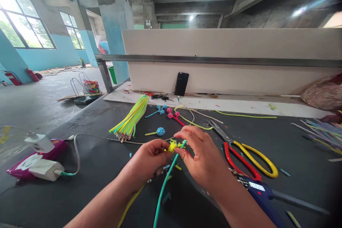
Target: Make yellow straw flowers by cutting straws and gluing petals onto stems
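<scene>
My left hand (153,157) pinches a small yellow bundle of twisted pipe cleaner (172,145) between thumb and fingers. Against its right side, my right hand (199,151) has its thumb and fingers closed around the upper end of a teal pipe cleaner (163,185), which hangs down toward the table's near edge. A longer yellow pipe cleaner (130,205) trails below my left wrist. Small cut bits lie under my hands. Just beyond them are a blue pipe-cleaner ball on a yellow-green stem (160,131) and a pink ball piece (176,115).
Yellow-green pipe cleaners (130,117) lie bundled at the left. To the right rest scissors with red and yellow handles (251,160) and a dark blue glue gun (263,199). A phone (181,83) leans on the back panel. A power strip (50,153) with chargers occupies the left side.
</scene>
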Demonstrator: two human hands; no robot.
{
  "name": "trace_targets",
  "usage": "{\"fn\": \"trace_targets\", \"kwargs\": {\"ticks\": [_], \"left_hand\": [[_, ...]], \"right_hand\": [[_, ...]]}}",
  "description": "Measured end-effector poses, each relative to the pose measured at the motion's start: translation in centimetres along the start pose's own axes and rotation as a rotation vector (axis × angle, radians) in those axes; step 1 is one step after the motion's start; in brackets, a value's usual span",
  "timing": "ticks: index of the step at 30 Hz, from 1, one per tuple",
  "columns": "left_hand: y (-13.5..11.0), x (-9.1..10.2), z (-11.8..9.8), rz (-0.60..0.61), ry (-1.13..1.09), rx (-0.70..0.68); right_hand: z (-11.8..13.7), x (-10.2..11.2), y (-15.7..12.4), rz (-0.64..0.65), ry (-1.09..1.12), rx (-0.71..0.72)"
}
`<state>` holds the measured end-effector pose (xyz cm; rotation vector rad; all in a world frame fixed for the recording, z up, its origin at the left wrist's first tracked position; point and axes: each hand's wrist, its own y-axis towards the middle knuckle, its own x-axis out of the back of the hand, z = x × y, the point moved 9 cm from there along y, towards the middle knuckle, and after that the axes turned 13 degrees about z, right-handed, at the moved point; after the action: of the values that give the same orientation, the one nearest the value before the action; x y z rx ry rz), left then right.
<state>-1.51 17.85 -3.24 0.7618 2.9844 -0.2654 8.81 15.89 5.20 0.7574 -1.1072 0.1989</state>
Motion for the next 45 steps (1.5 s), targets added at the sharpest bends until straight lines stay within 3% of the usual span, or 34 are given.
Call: {"fn": "trace_targets", "kwargs": {"ticks": [12, 17, 31, 38, 45], "left_hand": [[0.0, -0.3, -0.5, 0.06, 0.068, -0.061], [0.0, -0.1, -0.2, 0.033, 0.103, -0.026], [-0.1, -0.7, 0.0, 0.109, 0.063, 0.002], [-0.5, -0.8, 0.3, 0.17, -0.099, 0.005], [-0.9, -1.8, 0.4, 0.296, -0.285, 0.029]], "right_hand": [[0.5, -0.7, 0.1, 0.084, 0.047, 0.094], [0.5, -0.8, 0.2, 0.1, 0.067, 0.1], [0.3, -1.3, 0.1, 0.145, 0.184, 0.07], [-1.9, -1.0, -0.3, 0.143, 0.559, -0.099], [-0.3, -1.7, 0.1, 0.312, 0.7, 0.032]]}}
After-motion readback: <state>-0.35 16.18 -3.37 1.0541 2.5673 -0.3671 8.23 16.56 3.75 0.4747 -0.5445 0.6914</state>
